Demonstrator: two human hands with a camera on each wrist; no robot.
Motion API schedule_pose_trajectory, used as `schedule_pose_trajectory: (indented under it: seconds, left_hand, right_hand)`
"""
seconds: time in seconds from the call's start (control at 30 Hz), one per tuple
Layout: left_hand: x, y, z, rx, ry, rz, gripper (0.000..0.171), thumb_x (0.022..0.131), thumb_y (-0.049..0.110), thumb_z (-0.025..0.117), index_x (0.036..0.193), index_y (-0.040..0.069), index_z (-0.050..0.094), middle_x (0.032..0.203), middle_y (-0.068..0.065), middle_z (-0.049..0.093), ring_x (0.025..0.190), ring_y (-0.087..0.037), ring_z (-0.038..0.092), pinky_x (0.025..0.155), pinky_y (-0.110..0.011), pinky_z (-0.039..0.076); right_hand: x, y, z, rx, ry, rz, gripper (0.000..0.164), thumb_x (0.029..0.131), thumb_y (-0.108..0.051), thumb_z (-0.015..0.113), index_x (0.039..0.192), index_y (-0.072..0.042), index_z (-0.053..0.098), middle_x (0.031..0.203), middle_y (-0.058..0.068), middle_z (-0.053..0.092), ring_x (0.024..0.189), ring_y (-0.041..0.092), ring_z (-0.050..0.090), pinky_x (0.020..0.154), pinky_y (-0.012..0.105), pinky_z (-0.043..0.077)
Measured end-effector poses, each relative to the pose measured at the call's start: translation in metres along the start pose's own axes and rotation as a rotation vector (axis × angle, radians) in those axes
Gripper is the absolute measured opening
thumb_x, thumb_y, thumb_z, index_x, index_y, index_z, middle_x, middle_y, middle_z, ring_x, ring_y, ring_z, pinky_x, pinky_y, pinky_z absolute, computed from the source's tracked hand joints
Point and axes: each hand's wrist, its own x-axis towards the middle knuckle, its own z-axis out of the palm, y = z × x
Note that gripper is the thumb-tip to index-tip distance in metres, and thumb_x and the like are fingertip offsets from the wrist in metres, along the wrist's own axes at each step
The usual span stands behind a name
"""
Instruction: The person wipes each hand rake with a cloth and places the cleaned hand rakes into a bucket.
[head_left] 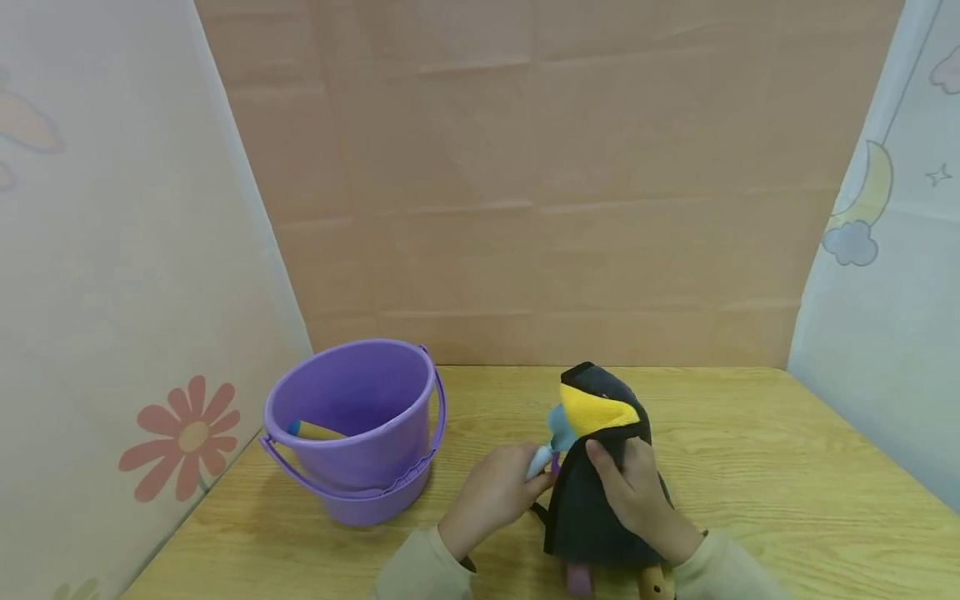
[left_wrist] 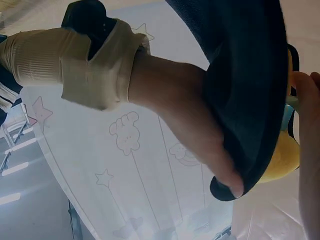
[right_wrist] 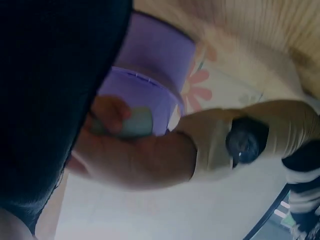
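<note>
A black cloth bag [head_left: 603, 508] with a yellow lining [head_left: 596, 410] stands on the table, its mouth folded back. My right hand [head_left: 633, 492] grips the bag's edge just below the yellow, thumb on the outside; in the left wrist view this right hand [left_wrist: 185, 105] reaches behind the dark fabric. At the bag's left side my left hand [head_left: 506, 487] holds a small toy with a pale blue handle [head_left: 538, 462] and a wider blue end [head_left: 559, 427], which is at the opening and partly hidden by the bag. A bit of purple shows beside that handle.
Left of the hands is a purple bucket [head_left: 360, 467], its handle hanging down, with a yellow-and-blue object [head_left: 318, 431] inside. Beneath the bag a pink piece [head_left: 578, 578] and a tan piece [head_left: 652, 582] stick out. A brown sheet [head_left: 570, 208] rises behind the table [head_left: 765, 467].
</note>
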Motion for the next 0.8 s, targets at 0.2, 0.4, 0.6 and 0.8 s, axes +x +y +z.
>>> schedule_pose_trajectory:
  seconds: [0.2, 0.4, 0.6, 0.8]
  left_hand:
    - [0.0, 0.002, -0.002, 0.026, -0.008, 0.029, 0.017, 0.09, 0.015, 0.059, 0.075, 0.009, 0.053, 0.061, 0.006, 0.043, 0.05, -0.005, 0.039, 0.045, -0.017, 0.034]
    - [-0.002, 0.005, -0.002, 0.041, -0.014, 0.049, 0.024, 0.088, 0.009, 0.059, 0.07, 0.01, 0.045, 0.058, 0.006, 0.036, 0.049, -0.005, 0.036, 0.044, -0.017, 0.03]
    - [-0.004, 0.007, 0.0, 0.069, 0.015, 0.055, 0.022, 0.085, 0.005, 0.06, 0.071, 0.011, 0.044, 0.058, 0.006, 0.032, 0.049, -0.005, 0.034, 0.043, -0.017, 0.028]
    - [-0.008, 0.009, 0.0, 0.071, 0.001, 0.038, 0.021, 0.085, 0.006, 0.061, 0.072, 0.01, 0.046, 0.058, 0.005, 0.033, 0.049, -0.006, 0.033, 0.043, -0.018, 0.027]
  right_hand:
    - [-0.004, 0.005, 0.004, -0.273, -0.159, -0.145, 0.045, 0.098, -0.035, 0.039, 0.101, 0.006, 0.057, 0.095, 0.012, 0.06, 0.108, 0.018, 0.051, 0.107, 0.03, 0.02]
    - [-0.003, 0.008, 0.004, -0.466, -0.236, -0.241, 0.047, 0.099, -0.037, 0.036, 0.104, 0.001, 0.062, 0.108, 0.016, 0.062, 0.104, 0.025, 0.057, 0.107, 0.035, 0.022]
    - [0.0, 0.012, 0.004, -0.568, -0.252, -0.278, 0.051, 0.099, -0.037, 0.037, 0.098, 0.006, 0.065, 0.111, 0.021, 0.061, 0.112, 0.031, 0.054, 0.106, 0.039, 0.025]
    - [0.0, 0.014, 0.004, -0.626, -0.301, -0.22, 0.058, 0.099, -0.039, 0.034, 0.07, 0.002, 0.063, 0.076, 0.014, 0.066, 0.119, 0.031, 0.048, 0.107, 0.039, 0.024]
